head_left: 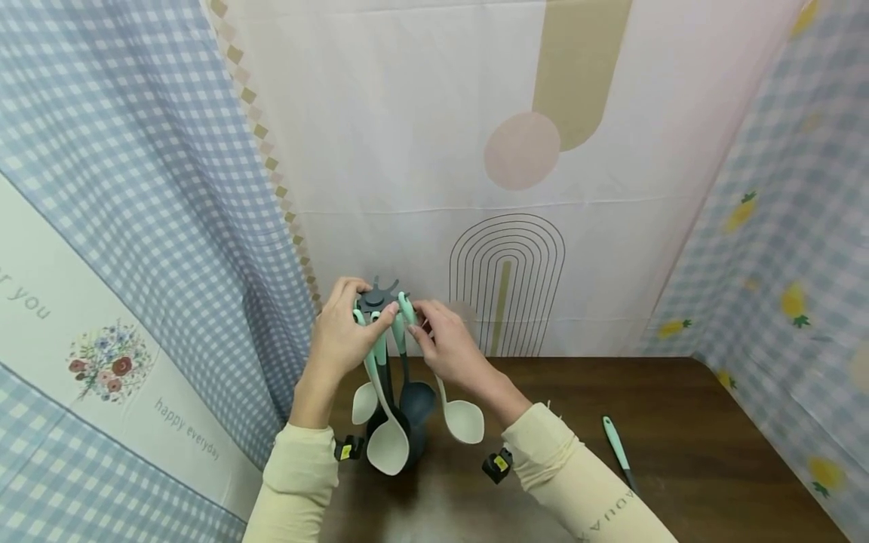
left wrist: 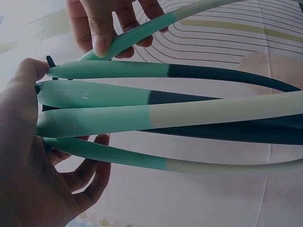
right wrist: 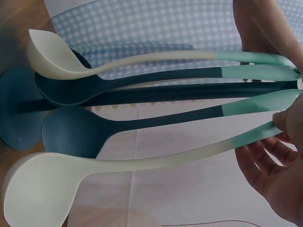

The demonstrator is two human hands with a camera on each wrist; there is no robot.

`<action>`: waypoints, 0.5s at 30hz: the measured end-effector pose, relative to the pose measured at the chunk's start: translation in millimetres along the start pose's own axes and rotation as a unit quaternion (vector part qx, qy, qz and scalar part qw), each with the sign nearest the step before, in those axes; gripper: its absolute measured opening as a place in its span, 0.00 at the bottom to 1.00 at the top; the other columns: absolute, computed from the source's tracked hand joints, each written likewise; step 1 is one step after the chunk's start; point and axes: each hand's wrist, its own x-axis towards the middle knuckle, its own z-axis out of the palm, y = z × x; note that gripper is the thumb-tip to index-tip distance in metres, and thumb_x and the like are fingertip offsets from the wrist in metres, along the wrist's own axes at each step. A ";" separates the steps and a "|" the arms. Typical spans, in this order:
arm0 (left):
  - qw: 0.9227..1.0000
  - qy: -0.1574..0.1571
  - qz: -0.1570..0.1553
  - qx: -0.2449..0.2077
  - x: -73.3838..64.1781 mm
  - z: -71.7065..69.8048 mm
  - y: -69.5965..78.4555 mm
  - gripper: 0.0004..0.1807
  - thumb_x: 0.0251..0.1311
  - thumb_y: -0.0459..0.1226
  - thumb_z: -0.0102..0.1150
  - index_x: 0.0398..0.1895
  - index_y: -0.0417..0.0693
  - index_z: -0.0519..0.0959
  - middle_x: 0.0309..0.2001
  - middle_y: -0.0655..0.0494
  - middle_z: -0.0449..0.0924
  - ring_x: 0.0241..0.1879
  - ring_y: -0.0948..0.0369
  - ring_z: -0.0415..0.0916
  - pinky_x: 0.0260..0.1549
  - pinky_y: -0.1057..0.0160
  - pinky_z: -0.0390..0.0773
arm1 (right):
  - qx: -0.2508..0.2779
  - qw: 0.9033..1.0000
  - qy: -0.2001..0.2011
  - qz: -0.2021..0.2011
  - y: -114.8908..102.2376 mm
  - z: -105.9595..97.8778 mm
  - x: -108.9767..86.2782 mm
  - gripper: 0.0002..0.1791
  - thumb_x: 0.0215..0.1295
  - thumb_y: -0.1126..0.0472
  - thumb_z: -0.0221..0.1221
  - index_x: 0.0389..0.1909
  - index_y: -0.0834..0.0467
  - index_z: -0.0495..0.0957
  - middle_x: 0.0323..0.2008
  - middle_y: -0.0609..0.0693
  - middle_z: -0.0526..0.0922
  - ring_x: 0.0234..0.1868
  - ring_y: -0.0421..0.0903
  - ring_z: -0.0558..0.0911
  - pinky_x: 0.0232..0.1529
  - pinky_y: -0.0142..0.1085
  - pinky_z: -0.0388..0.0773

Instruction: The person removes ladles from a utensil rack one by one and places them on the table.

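A dark rotating utensil rack [head_left: 373, 300] stands at the table's back left, its arms spread out at the top. My left hand [head_left: 342, 328] grips this top from the left, thumb in front and fingers curled behind. On the right side, my right hand [head_left: 451, 339] pinches the mint-green handle of a cream ladle [head_left: 465, 422] near its upper end. That ladle's bowl [right wrist: 42, 189] hangs outermost in the right wrist view. Beside it hang a dark ladle [head_left: 417, 401], a cream ladle [head_left: 388, 449] in front, and a smaller cream-headed utensil [head_left: 364, 403] at left.
A utensil with a mint-green handle [head_left: 614, 443] lies on the brown wooden table [head_left: 557, 385] at right, partly hidden by my right sleeve. A printed curtain [head_left: 407, 151] hangs behind the table, with checked cloth [head_left: 170, 188] close on the left.
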 end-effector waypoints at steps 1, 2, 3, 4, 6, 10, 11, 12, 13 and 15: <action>1.000 -0.001 -0.001 -0.001 0.0 -0.6 0.9 0.37 0.67 0.64 0.61 0.64 0.45 0.76 0.65 0.50 0.72 0.57 0.45 0.78 0.47 0.42 0.79 | -0.002 1.000 -0.001 -0.002 0.0 -1.5 0.2 0.16 0.80 0.65 0.58 0.64 0.62 0.76 0.45 0.51 0.79 0.42 0.44 0.81 0.43 0.37 0.83; 1.000 -0.003 -0.001 -0.002 -0.2 -1.1 1.4 0.37 0.67 0.64 0.61 0.64 0.45 0.76 0.65 0.50 0.72 0.57 0.45 0.77 0.48 0.42 0.79 | -0.006 1.000 -0.002 -0.003 0.2 -3.1 0.3 0.16 0.79 0.65 0.59 0.64 0.62 0.77 0.44 0.51 0.79 0.43 0.44 0.82 0.43 0.37 0.83; 1.000 -0.004 -0.001 -0.002 -0.3 -1.3 1.9 0.37 0.67 0.64 0.61 0.64 0.45 0.76 0.65 0.50 0.72 0.57 0.45 0.77 0.48 0.42 0.79 | -0.010 1.000 -0.003 -0.005 0.5 -4.7 0.4 0.16 0.79 0.65 0.59 0.64 0.62 0.77 0.44 0.51 0.79 0.43 0.45 0.82 0.43 0.37 0.83; 1.000 -0.004 -0.003 -0.003 -1.2 -1.5 1.9 0.37 0.67 0.64 0.61 0.64 0.45 0.76 0.65 0.50 0.72 0.57 0.45 0.77 0.48 0.42 0.79 | -0.016 1.000 -0.005 -0.008 1.0 -5.7 0.7 0.16 0.79 0.66 0.59 0.64 0.62 0.77 0.44 0.51 0.80 0.43 0.45 0.82 0.42 0.38 0.83; 1.000 -0.004 -0.003 -0.005 -2.1 -1.1 1.3 0.37 0.67 0.64 0.61 0.64 0.45 0.76 0.66 0.50 0.72 0.57 0.45 0.77 0.48 0.42 0.79 | -0.023 1.000 -0.005 -0.012 1.7 -7.4 0.9 0.16 0.78 0.66 0.60 0.63 0.62 0.78 0.44 0.51 0.80 0.43 0.46 0.83 0.42 0.38 0.83; 1.000 -0.002 -0.002 -0.003 -2.8 -0.3 0.4 0.37 0.68 0.63 0.61 0.64 0.44 0.76 0.66 0.50 0.72 0.56 0.45 0.78 0.45 0.43 0.80 | -0.028 0.999 0.003 -0.018 3.0 -8.1 0.4 0.17 0.78 0.66 0.61 0.63 0.62 0.79 0.44 0.52 0.80 0.42 0.46 0.83 0.42 0.38 0.83; 1.000 -0.002 -0.001 -0.003 -2.7 -0.2 0.3 0.37 0.68 0.64 0.61 0.64 0.45 0.76 0.66 0.50 0.72 0.55 0.45 0.78 0.45 0.43 0.80 | -0.027 0.999 0.006 -0.017 3.2 -7.7 0.1 0.17 0.78 0.66 0.61 0.64 0.62 0.79 0.44 0.51 0.80 0.42 0.46 0.83 0.42 0.38 0.83; 1.000 -0.001 0.000 -0.003 -2.5 0.0 0.4 0.37 0.68 0.64 0.61 0.64 0.44 0.76 0.66 0.50 0.72 0.55 0.45 0.78 0.44 0.43 0.80 | -0.026 0.999 0.010 -0.017 3.6 -7.2 -0.2 0.17 0.78 0.65 0.61 0.64 0.61 0.79 0.44 0.51 0.80 0.42 0.45 0.82 0.41 0.37 0.83; 1.000 -0.001 0.000 -0.004 -2.2 -0.1 0.6 0.37 0.68 0.64 0.61 0.64 0.44 0.76 0.66 0.50 0.72 0.54 0.45 0.79 0.44 0.44 0.80 | -0.026 0.999 0.012 -0.016 3.8 -6.8 -0.5 0.17 0.78 0.65 0.61 0.64 0.61 0.79 0.43 0.50 0.80 0.42 0.45 0.82 0.41 0.37 0.83; 1.000 0.000 0.002 -0.004 -1.5 0.0 0.8 0.37 0.67 0.64 0.61 0.65 0.44 0.76 0.66 0.50 0.72 0.53 0.45 0.79 0.42 0.45 0.81 | -0.024 0.999 0.017 -0.016 3.9 -6.2 -0.7 0.17 0.78 0.65 0.60 0.64 0.61 0.79 0.43 0.50 0.80 0.41 0.44 0.81 0.40 0.36 0.83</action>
